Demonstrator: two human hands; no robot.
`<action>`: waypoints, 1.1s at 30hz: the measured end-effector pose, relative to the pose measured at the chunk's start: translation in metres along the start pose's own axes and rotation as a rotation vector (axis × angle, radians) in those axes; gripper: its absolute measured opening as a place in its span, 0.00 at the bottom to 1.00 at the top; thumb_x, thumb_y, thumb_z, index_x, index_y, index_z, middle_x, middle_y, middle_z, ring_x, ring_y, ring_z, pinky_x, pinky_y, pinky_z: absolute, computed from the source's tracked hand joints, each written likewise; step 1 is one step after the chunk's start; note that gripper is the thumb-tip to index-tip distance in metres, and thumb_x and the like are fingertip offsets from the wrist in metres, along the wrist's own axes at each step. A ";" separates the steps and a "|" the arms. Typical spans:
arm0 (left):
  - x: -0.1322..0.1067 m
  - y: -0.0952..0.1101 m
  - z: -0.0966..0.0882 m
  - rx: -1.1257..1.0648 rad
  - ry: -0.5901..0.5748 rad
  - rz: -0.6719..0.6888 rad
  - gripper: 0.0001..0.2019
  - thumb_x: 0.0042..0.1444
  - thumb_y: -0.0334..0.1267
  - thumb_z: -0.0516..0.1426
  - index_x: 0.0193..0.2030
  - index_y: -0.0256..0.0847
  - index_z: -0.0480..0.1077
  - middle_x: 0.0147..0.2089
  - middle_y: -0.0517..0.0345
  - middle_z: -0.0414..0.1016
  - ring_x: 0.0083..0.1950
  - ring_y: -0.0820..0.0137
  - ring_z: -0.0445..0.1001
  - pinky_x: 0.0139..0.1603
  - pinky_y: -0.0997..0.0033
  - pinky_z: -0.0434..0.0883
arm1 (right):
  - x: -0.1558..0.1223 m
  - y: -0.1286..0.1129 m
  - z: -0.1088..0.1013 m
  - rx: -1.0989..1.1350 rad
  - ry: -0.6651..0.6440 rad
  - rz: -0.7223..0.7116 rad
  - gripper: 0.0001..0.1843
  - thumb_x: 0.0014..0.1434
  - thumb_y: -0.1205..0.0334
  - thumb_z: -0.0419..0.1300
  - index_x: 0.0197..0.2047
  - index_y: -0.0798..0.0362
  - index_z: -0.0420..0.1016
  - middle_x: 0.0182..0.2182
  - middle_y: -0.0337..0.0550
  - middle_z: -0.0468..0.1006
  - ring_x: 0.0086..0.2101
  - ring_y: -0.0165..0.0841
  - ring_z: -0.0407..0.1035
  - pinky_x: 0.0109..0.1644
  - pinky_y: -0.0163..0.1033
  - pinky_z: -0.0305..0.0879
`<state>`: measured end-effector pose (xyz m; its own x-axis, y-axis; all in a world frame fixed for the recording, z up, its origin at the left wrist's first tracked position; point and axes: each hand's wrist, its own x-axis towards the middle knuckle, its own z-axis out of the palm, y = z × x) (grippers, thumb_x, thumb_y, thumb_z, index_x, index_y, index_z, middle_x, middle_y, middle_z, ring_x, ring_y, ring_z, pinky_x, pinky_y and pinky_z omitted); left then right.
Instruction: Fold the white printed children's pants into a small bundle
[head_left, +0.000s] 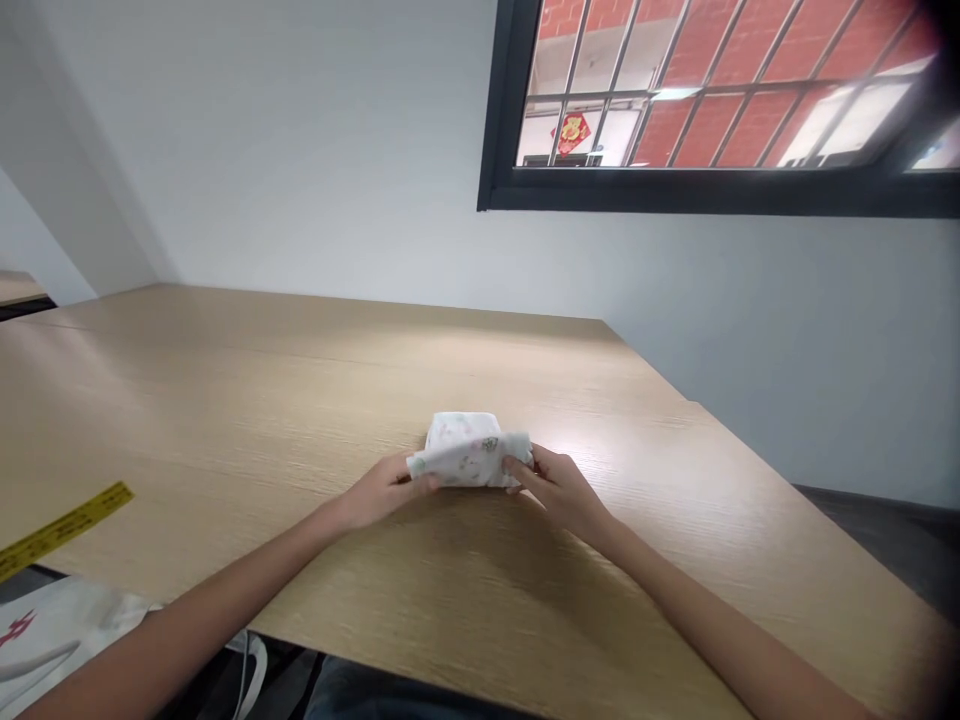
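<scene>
A folded white cloth (469, 455) with a small pink and green flower print is on the wooden table in front of me. Its near edge is folded or rolled over into a band, and the flat part behind lies farther from me. At the left end of this band, my left hand (397, 488) pinches the cloth between thumb and fingers. My right hand (551, 482) grips the other end, thumb on top, with most of its fingers hidden behind or under the fabric.
The wooden table (300, 390) reaches back to a white wall, and its right edge slants towards me. A yellow strip with dark print (67, 528) lies at the left. Below the front edge is a white bag (67, 635). A barred window (712, 100) is up right.
</scene>
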<state>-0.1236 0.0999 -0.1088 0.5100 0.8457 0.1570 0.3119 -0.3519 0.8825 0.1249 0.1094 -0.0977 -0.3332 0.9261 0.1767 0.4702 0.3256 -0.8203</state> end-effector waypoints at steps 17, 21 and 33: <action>0.027 -0.011 0.022 0.156 0.587 -0.305 0.23 0.53 0.38 0.49 0.55 0.34 0.51 0.45 0.46 0.66 0.36 0.68 0.70 0.34 0.68 0.67 | 0.002 -0.003 0.019 -0.169 0.274 0.076 0.22 0.58 0.56 0.48 0.53 0.55 0.54 0.46 0.55 0.66 0.33 0.38 0.70 0.29 0.43 0.70; 0.033 0.002 0.032 0.525 0.542 -0.001 0.22 0.57 0.35 0.45 0.59 0.37 0.52 0.62 0.44 0.52 0.62 0.60 0.53 0.61 0.54 0.51 | 0.008 -0.014 0.033 -0.624 0.327 -0.368 0.23 0.60 0.63 0.43 0.59 0.57 0.52 0.56 0.57 0.57 0.57 0.46 0.50 0.57 0.56 0.52; 0.005 -0.020 0.011 0.653 0.172 -0.119 0.26 0.63 0.46 0.35 0.63 0.32 0.47 0.65 0.45 0.50 0.65 0.61 0.46 0.63 0.55 0.43 | -0.008 0.009 0.030 -0.439 0.019 -0.118 0.29 0.63 0.54 0.40 0.64 0.60 0.42 0.62 0.59 0.47 0.60 0.44 0.42 0.60 0.56 0.48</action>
<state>-0.1184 0.1069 -0.1305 0.3245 0.9264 0.1913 0.8052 -0.3766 0.4580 0.1078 0.0991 -0.1227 -0.3921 0.8798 0.2688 0.7330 0.4753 -0.4866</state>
